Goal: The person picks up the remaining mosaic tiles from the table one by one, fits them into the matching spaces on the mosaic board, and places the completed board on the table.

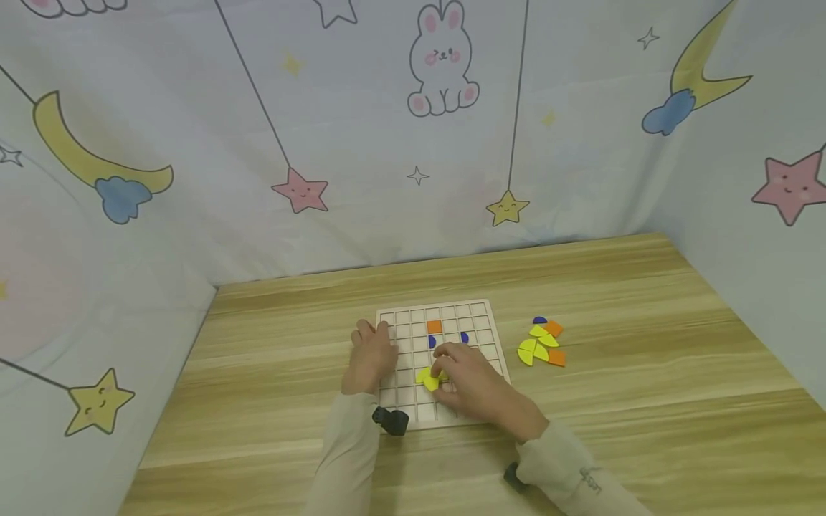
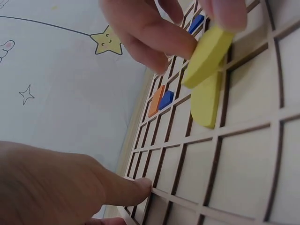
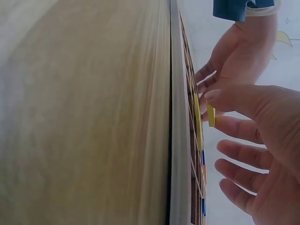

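A wooden grid board (image 1: 404, 347) lies on the table. My left hand (image 1: 373, 356) grips its left edge, the thumb (image 2: 136, 188) on top and a finger partly visible beneath. Over the board, my right hand (image 1: 474, 383) pinches a yellow tile (image 2: 206, 56) between thumb and index finger; the right wrist view shows this tile (image 3: 211, 115) edge-on, so its full outline is unclear. Another yellow tile (image 2: 206, 103) rests on the grid just below it. An orange square (image 1: 434, 327) and two blue half-circles, one left (image 1: 432, 342) and one right (image 1: 464, 337), sit on the board.
Right of the board lies a loose group of tiles on the wood-grain table (image 1: 645, 373): several yellow ones (image 1: 527, 347), two orange squares (image 1: 557, 357) and a blue half-circle (image 1: 539, 320). A patterned cloth (image 1: 361, 143) encloses the table's back and sides.
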The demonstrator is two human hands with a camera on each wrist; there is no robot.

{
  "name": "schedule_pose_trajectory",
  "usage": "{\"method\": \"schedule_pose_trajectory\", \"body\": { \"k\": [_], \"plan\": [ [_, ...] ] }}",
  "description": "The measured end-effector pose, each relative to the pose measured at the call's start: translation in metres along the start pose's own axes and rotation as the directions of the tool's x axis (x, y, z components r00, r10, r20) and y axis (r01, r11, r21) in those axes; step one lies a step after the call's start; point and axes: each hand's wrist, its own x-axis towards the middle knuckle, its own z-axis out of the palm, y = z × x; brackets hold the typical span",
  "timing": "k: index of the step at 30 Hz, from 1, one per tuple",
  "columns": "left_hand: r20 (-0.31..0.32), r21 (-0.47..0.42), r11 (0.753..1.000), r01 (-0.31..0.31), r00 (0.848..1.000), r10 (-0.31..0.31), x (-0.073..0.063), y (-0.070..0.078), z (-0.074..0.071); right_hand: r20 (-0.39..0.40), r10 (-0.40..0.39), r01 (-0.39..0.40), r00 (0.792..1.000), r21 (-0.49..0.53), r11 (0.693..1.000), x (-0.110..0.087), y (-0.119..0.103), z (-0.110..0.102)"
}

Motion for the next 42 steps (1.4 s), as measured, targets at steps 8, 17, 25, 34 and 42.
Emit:
{"method": "schedule_pose_trajectory", "body": {
  "k": [8,17,25,34,42],
  "plan": [
    [0.001,-0.005,1.0,-0.001,1.0,0.001,0.0,0.001,0.0,-0.007,-0.058,0.058,0.998,-0.036,0.998,0.001,-0.003,0.005],
    [-0.001,0.001,1.0,0.006,1.0,-0.006,0.0,0.0,0.0,0.004,-0.096,0.096,0.995,-0.064,0.993,0.0,-0.008,0.006],
    [-0.004,0.006,1.0,0.008,1.0,-0.008,0.0,0.0,0.0,0.003,-0.086,0.085,0.996,-0.112,0.99,0.001,-0.009,0.007],
    [-0.003,0.01,1.0,-0.002,1.0,0.003,0.001,0.001,0.0,-0.006,-0.066,0.064,0.998,-0.137,0.988,0.001,-0.01,0.007],
    [-0.004,0.011,1.0,0.002,1.0,-0.002,0.0,0.0,0.0,0.011,-0.054,0.055,0.998,-0.133,0.99,0.0,-0.013,0.005]
  ]
}}
